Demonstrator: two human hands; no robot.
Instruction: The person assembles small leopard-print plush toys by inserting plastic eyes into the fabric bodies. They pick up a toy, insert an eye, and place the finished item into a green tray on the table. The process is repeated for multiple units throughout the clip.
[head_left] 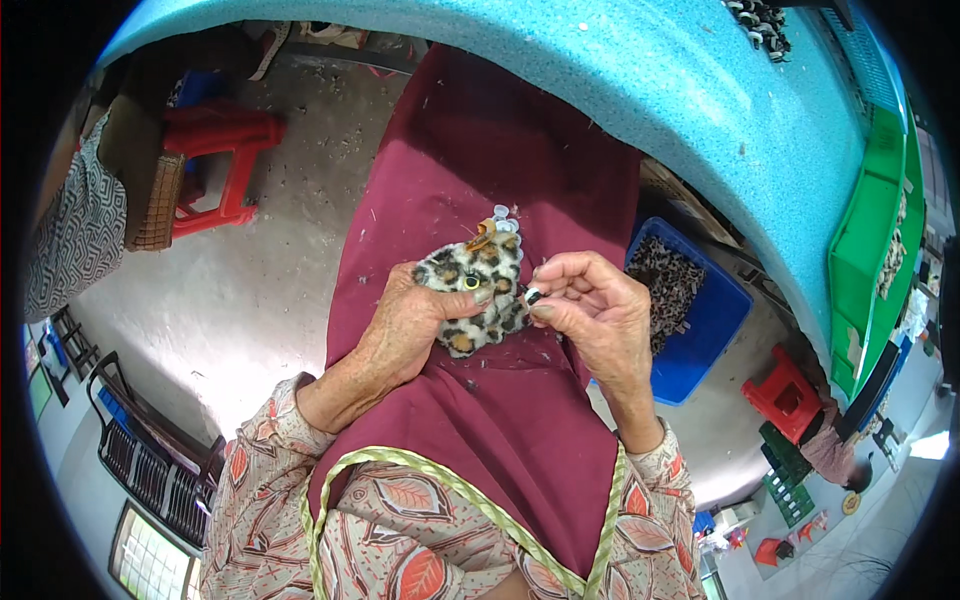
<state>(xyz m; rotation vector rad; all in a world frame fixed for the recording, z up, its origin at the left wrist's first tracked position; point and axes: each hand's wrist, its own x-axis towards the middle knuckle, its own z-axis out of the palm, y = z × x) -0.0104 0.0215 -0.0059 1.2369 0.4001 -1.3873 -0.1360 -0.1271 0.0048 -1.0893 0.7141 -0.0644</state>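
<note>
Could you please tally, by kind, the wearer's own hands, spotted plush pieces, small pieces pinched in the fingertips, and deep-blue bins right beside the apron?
Left hand and right hand: 2
Spotted plush piece: 1
Small black-and-white piece: 1
Deep-blue bin: 1
Total: 5

The one view looks from the wearer's head, through the left of two side-by-side cameras, steeply down over the lap and out to the surrounding room. Nearest the centre are the person's bare left hand [405, 305] and bare right hand [597, 305], seen from above at close range over a plain maroon cloth apron [480, 400]. Beige leaf-patterned fabric sleeves [262, 450] enter at the lower edge. The speckled turquoise curved table [640, 60] arches across the top, while the grey bare floor [310, 180] lies farther below. Around the fisheye's dark round rim, the room leans outward.
</note>
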